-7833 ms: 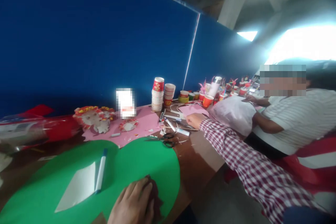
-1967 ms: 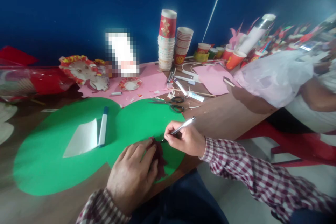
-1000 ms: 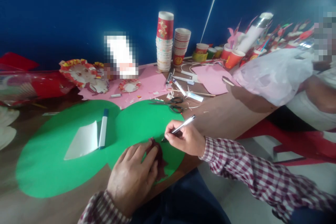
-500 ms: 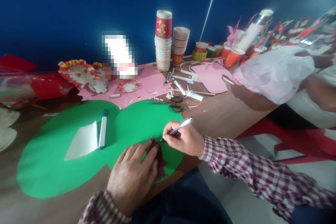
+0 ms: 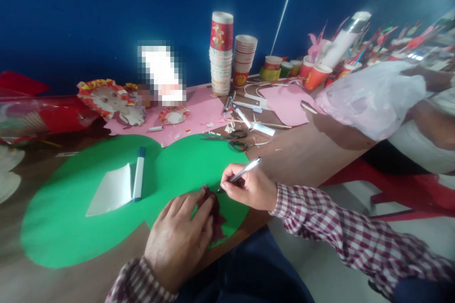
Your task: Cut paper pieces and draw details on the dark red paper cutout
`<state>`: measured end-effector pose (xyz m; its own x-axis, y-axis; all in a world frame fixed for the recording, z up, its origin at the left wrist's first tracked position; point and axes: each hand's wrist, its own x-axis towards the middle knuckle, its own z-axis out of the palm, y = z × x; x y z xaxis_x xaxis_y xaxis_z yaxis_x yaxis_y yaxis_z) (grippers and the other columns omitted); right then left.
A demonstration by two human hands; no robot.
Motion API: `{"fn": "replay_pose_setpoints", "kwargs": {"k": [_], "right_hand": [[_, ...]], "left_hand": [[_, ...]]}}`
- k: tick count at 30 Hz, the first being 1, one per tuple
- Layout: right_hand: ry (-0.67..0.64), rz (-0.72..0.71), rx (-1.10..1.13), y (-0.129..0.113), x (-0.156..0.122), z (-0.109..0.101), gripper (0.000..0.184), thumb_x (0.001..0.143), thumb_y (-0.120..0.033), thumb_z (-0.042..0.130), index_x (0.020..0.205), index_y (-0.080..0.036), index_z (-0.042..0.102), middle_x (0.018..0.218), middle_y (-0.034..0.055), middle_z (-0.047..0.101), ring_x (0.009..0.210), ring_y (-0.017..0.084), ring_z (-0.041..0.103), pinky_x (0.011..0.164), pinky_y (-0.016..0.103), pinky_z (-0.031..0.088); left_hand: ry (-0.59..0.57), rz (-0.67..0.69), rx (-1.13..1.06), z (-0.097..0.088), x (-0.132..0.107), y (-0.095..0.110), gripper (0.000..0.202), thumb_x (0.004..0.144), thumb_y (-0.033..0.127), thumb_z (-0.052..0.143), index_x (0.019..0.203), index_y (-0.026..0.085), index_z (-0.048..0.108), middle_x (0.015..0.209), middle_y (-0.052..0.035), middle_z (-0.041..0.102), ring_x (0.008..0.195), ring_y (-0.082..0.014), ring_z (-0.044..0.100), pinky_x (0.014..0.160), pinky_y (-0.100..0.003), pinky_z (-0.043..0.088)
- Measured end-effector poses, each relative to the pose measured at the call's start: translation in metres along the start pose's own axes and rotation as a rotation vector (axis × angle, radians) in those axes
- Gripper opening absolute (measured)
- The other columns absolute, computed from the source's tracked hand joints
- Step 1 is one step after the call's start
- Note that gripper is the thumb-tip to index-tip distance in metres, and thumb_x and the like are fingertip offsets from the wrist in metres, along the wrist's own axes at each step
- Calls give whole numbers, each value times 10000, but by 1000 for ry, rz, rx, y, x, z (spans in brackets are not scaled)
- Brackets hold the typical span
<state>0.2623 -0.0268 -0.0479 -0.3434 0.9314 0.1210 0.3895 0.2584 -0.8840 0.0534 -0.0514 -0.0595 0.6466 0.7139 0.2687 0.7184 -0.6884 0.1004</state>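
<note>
My left hand lies flat, fingers together, pressing a dark maroon leaf-shaped piece onto a large green paper sheet. My right hand pinches a silver pen, its tip touching the green paper at the top edge of the maroon piece. On the green sheet to the left lie a white folded paper and a blue-capped marker.
Black scissors lie past the green sheet beside pens and scraps. Pink paper, stacked paper cups, decorated paper plates and red cups line the blue wall. Another person's arm and a pale plastic bag sit at the right.
Earlier my right hand reached far across the table; it now holds the pen at the maroon piece. In the last second the pen tip shifted slightly left along its edge.
</note>
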Motion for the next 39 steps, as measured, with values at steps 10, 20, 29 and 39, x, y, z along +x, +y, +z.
{"fn": "replay_pose_setpoints", "kwargs": {"k": [10, 20, 29, 39], "right_hand": [[-1, 5, -3, 0, -1, 0, 75, 825, -206, 532, 783, -149, 557, 616, -23, 543, 506, 77, 479, 466, 172, 370], [5, -6, -22, 1, -1, 0, 69, 821, -206, 539, 781, -156, 563, 625, -19, 565, 525, 84, 501, 489, 178, 384], [-3, -21, 1, 2, -1, 0, 58, 816, -190, 535, 773, -157, 557, 647, -12, 577, 559, 93, 523, 521, 188, 402], [4, 5, -5, 1, -1, 0, 72, 819, -211, 539, 773, -159, 559, 621, -20, 559, 513, 86, 486, 479, 183, 377]], "left_hand": [[-1, 8, 13, -1, -2, -1, 309, 829, 265, 485, 1112, 227, 601, 1149, -70, 598, 977, -246, 558, 794, -412, 512], [3, 5, 16, 1, 0, 0, 310, 825, 267, 486, 1111, 232, 601, 1143, -69, 601, 976, -247, 560, 795, -410, 511], [5, 10, 5, 0, -1, -1, 308, 824, 264, 487, 1106, 223, 603, 1149, -72, 599, 981, -251, 559, 798, -415, 512], [15, 16, 11, -1, -1, 0, 303, 825, 265, 487, 1100, 224, 608, 1145, -71, 600, 979, -249, 560, 798, -415, 510]]}}
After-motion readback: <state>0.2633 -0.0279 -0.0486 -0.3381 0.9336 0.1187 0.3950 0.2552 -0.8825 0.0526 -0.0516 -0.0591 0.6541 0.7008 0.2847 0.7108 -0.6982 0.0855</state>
